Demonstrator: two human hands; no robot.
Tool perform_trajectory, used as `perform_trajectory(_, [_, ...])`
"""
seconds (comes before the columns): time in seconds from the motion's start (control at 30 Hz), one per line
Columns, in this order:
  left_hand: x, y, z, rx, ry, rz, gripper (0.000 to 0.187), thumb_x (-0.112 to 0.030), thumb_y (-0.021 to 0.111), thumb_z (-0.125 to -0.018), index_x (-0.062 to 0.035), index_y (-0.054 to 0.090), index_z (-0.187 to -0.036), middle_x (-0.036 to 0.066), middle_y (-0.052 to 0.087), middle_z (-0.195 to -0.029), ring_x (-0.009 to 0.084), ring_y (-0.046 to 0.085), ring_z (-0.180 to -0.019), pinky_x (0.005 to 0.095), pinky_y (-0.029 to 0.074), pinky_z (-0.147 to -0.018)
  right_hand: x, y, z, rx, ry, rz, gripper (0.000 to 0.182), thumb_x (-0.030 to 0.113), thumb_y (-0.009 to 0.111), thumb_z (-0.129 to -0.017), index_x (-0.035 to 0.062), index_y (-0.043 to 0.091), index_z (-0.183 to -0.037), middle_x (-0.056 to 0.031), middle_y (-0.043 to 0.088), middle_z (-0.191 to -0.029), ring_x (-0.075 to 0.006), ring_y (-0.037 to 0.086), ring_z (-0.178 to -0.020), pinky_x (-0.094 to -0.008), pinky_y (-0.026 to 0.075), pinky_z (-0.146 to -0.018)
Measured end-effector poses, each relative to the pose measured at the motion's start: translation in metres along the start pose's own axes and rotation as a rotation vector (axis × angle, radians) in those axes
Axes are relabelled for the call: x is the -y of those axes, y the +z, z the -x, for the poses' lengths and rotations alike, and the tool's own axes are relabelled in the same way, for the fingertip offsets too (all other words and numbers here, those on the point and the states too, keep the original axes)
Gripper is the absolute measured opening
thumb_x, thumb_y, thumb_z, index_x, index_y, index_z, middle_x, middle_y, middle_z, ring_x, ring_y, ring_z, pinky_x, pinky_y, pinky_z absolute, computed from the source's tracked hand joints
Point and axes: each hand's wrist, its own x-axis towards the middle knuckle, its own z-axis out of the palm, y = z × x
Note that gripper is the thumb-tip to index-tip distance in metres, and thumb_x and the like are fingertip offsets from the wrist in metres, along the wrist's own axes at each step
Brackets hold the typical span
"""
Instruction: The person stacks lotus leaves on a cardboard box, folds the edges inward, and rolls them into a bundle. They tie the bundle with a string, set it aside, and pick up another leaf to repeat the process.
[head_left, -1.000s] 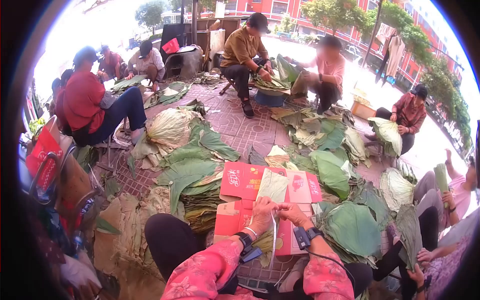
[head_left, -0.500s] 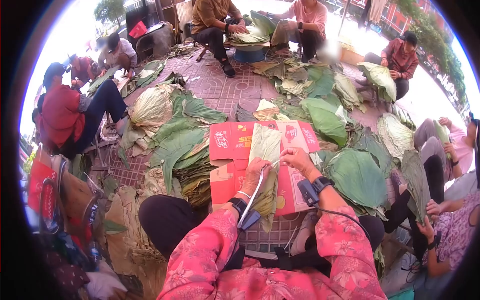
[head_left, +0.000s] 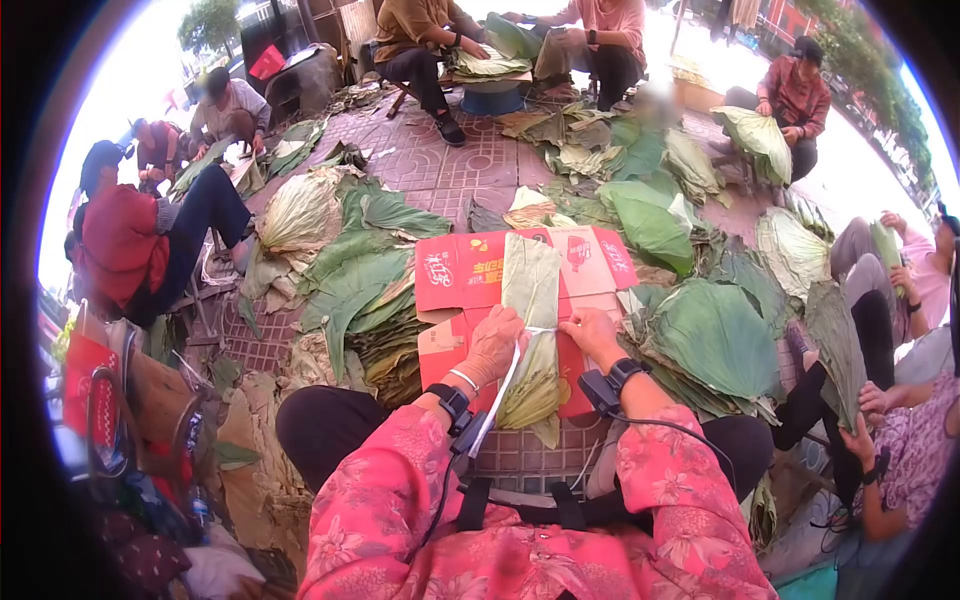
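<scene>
A long folded bundle of dried leaves [head_left: 531,275] lies lengthwise over a flattened red cardboard box [head_left: 462,268] in front of my knees. A white string [head_left: 508,385] crosses the bundle's middle, and its long end trails down toward my left wrist. My left hand [head_left: 494,342], fingers closed, grips the string at the bundle's left edge. On the right edge my right hand [head_left: 592,332] pinches the string's other side, pulled taut across the leaves. The bundle looks narrowed where the string passes. Whether a knot is there is too small to tell.
Stacked large leaves lie to the left [head_left: 375,260] and right [head_left: 715,340] of the cardboard on the paved ground [head_left: 465,170]. Several people sit around handling leaves, one close by on the right [head_left: 915,440]. Bags [head_left: 90,385] stand at the left.
The string now lies taut across the bundle, my hands lower and on either side of it. My right hand has come down from above the leaves to their right edge.
</scene>
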Motion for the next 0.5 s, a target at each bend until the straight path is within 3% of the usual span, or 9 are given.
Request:
perform_trajectory(0.17, [-0.001, 0.01, -0.018, 0.156, 0.233, 0.236, 0.009, -0.011, 0.063, -0.067, -0.0064, 0.057, -0.061, 0.008, 0.058, -0.075, 0.0283, 0.052, -0.081, 0.0365, 0.045, -0.07, 0.002, 0.002, 0.003, -0.059, 0.001, 0.048, 0.029, 0.033, 0.07, -0.07, 0.0055, 0.062, -0.065, -0.0138, 0.061, -0.065, -0.0288, 0.06, -0.063, -0.0379, 0.046, -0.06])
perform_trajectory(0.27, [-0.009, 0.018, -0.02, 0.207, -0.025, 0.267, 0.01, -0.013, 0.065, -0.07, -0.0037, 0.063, -0.066, 0.009, 0.062, -0.076, 0.028, 0.055, -0.075, 0.0354, 0.047, -0.068, -0.007, 0.006, 0.002, -0.058, -0.028, 0.055, 0.029, 0.033, 0.07, -0.07, 0.0052, 0.062, -0.065, -0.0133, 0.061, -0.064, -0.0285, 0.059, -0.062, -0.0386, 0.046, -0.059])
perform_trajectory(0.37, [0.0, 0.026, -0.028, 0.356, -0.277, 0.433, 0.016, -0.016, 0.068, -0.071, -0.0009, 0.067, -0.077, 0.008, 0.064, -0.073, 0.0207, 0.057, -0.064, 0.0327, 0.047, -0.062, 0.009, -0.015, 0.005, 0.068, 0.113, 0.066, 0.028, 0.033, 0.071, -0.068, 0.0066, 0.062, -0.066, -0.0134, 0.062, -0.073, -0.0319, 0.06, -0.072, -0.0418, 0.047, -0.063])
perform_trajectory(0.5, [0.005, 0.039, -0.018, 0.257, -0.462, 0.68, 0.015, -0.012, 0.071, -0.074, -0.0009, 0.068, -0.084, 0.003, 0.063, -0.073, 0.0091, 0.055, -0.064, 0.025, 0.048, -0.064, 0.004, -0.039, -0.006, 0.315, 0.077, 0.015, 0.026, 0.029, 0.072, -0.068, 0.0037, 0.065, -0.07, -0.0117, 0.062, -0.067, -0.0221, 0.059, -0.062, -0.0344, 0.047, -0.058])
